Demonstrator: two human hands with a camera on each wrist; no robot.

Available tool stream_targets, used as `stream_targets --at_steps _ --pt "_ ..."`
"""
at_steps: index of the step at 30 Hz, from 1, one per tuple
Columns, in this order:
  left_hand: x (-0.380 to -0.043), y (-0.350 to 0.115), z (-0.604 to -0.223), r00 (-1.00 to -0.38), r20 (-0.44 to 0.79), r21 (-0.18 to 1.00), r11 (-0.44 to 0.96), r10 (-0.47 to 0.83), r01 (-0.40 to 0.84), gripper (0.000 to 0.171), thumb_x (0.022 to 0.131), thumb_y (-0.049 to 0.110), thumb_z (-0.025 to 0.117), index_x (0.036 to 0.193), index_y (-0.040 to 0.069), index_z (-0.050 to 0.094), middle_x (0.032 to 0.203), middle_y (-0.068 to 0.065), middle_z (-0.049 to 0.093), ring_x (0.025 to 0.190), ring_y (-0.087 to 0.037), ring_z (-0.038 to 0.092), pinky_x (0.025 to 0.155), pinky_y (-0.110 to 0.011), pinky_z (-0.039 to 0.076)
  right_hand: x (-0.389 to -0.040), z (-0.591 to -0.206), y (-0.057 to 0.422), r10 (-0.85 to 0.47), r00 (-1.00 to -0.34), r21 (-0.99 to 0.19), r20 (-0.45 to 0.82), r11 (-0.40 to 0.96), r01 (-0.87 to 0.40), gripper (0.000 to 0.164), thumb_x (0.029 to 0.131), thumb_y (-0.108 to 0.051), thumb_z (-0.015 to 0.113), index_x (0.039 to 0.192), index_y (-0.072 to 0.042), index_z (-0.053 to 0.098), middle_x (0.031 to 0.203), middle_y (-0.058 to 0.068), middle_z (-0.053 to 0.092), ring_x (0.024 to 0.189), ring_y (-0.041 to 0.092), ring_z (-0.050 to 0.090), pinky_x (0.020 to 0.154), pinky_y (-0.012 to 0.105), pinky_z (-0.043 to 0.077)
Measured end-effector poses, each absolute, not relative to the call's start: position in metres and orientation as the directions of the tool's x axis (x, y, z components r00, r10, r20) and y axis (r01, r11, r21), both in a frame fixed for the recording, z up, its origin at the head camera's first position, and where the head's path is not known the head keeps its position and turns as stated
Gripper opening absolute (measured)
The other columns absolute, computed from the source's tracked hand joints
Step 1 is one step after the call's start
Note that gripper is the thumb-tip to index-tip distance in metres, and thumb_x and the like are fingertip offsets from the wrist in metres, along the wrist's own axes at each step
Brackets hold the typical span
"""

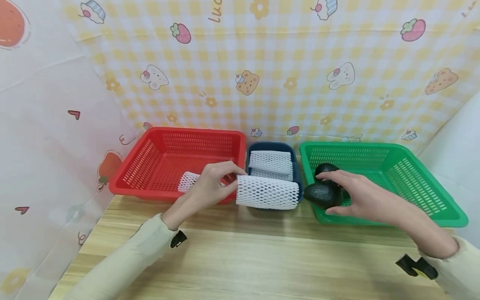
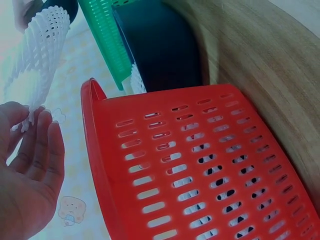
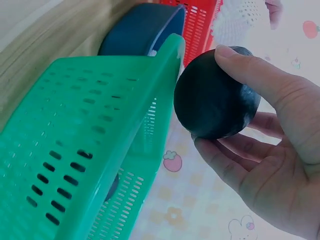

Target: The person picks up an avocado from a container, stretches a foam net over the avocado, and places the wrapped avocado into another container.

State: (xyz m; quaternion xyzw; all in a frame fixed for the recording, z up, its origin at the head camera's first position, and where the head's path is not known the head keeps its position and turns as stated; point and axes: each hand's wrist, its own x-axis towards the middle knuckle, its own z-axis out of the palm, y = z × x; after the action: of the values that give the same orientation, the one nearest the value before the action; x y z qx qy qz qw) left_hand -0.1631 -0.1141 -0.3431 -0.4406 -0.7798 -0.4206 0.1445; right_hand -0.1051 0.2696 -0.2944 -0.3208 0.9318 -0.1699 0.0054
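My left hand [image 1: 212,182] pinches one end of a white foam net sleeve [image 1: 267,192], held level above the dark blue bin [image 1: 271,146]. In the left wrist view the sleeve [image 2: 40,55] rises from the fingertips of the left hand [image 2: 32,155]. My right hand [image 1: 361,196] grips a dark avocado [image 1: 323,194] over the near left edge of the green basket [image 1: 408,183]. The right wrist view shows thumb and fingers around this avocado [image 3: 212,95]. Its narrow end points at the sleeve's right opening, a small gap apart. Behind it, a second avocado [image 1: 325,168] lies in the green basket.
A red basket [image 1: 176,192] stands on the left, with a white net-covered item [image 1: 187,181] inside, partly hidden by the left hand. More white net sleeves [image 1: 271,160] lie in the blue bin. The wooden table [image 1: 262,258] extends in front; a patterned cloth [image 1: 225,54] hangs behind.
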Motion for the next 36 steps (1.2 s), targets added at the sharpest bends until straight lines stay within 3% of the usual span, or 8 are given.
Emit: stream_targets --at_steps 7,13,21,28,32,36 --pt "-0.162 -0.112 -0.344 -0.565 0.601 0.542 0.231 0.565 0.808 0.025 0.084 -0.007 0.077 0.106 0.005 0.073 0.100 -0.002 0.071 0.083 -0.010 0.062 0.069 -0.031 0.058 -0.108 -0.298 0.255 -0.613 -0.784 -0.326 0.099 0.724 -0.608 0.082 0.077 -0.027 0.092 0.144 -0.002 0.052 0.133 0.015 0.061 0.114 0.033 0.062 0.085 0.049 0.055" --pt "-0.161 -0.110 -0.344 -0.556 0.614 0.533 0.225 0.561 0.816 0.024 0.084 -0.006 0.076 0.106 0.005 0.073 0.100 -0.001 0.071 0.084 -0.010 0.063 0.070 -0.028 0.057 -0.109 -0.298 0.242 -0.618 -0.778 -0.363 0.112 0.703 -0.611 0.086 0.077 -0.026 0.092 0.148 -0.010 0.048 0.124 0.004 0.064 0.101 0.019 0.065 0.076 0.039 0.056" --pt "-0.159 -0.108 -0.346 -0.558 0.593 0.541 0.227 0.580 0.810 0.027 0.083 -0.003 0.080 0.108 0.005 0.073 0.102 -0.002 0.071 0.084 -0.010 0.062 0.073 -0.027 0.056 -0.111 -0.300 0.231 -0.657 -0.744 -0.373 0.121 0.665 -0.647 0.083 0.080 -0.030 0.090 0.151 -0.017 0.048 0.136 0.004 0.059 0.122 0.028 0.057 0.087 0.049 0.054" --pt "-0.157 -0.111 -0.340 -0.550 0.536 0.520 0.263 0.640 0.813 0.034 0.085 0.001 0.075 0.119 0.008 0.072 0.111 0.001 0.070 0.085 -0.012 0.059 0.070 -0.028 0.054 -0.111 -0.302 0.229 -0.659 -0.741 -0.346 0.133 0.670 -0.657 0.077 0.078 -0.032 0.091 0.145 -0.015 0.056 0.129 0.003 0.064 0.119 0.027 0.059 0.085 0.048 0.055" --pt "-0.151 -0.106 -0.333 -0.516 0.540 0.441 0.299 0.664 0.846 0.051 0.081 0.008 0.071 0.132 0.010 0.066 0.131 -0.001 0.063 0.106 -0.013 0.057 0.084 -0.033 0.052 -0.112 -0.302 0.229 -0.660 -0.740 -0.346 0.127 0.670 -0.657 0.076 0.079 -0.033 0.090 0.145 -0.015 0.056 0.129 0.004 0.064 0.117 0.026 0.059 0.085 0.046 0.055" --pt "-0.140 -0.090 -0.324 -0.444 0.567 0.301 0.327 0.694 0.896 0.054 0.086 0.019 0.070 0.139 0.011 0.061 0.141 -0.004 0.057 0.127 -0.019 0.051 0.103 -0.041 0.042 -0.115 -0.301 0.228 -0.666 -0.736 -0.349 0.123 0.665 -0.660 0.074 0.082 -0.036 0.087 0.146 -0.012 0.055 0.132 0.005 0.064 0.117 0.027 0.061 0.086 0.047 0.055"
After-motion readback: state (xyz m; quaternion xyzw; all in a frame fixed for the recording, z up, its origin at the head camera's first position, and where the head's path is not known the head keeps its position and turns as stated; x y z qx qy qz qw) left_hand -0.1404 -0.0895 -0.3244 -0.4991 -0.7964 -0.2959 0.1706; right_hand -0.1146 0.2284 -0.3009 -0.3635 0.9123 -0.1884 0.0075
